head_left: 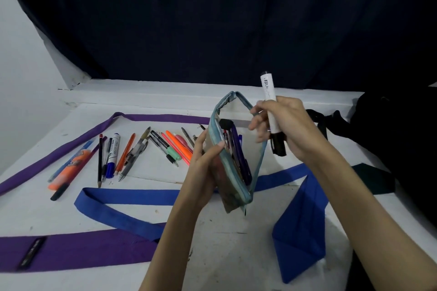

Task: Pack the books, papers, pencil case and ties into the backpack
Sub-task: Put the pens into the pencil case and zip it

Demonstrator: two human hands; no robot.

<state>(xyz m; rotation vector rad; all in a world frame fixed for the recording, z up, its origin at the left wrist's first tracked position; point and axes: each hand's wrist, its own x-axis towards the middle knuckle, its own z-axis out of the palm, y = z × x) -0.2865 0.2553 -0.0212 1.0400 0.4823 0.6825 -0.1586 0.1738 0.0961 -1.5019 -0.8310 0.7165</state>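
A dark navy curtain [224, 19] fills the upper part of the frame from near the left edge to the right edge, hanging in soft vertical folds. At the upper left a plain white wall [21, 59] shows beside the curtain's slanting edge. Below them a white table [146, 92] spans the lower half of the frame; a raised white ledge runs along its far edge, just under the curtain's hem. The tabletop is scuffed, with small dark marks and specks. The light is dim and even, cool in tone
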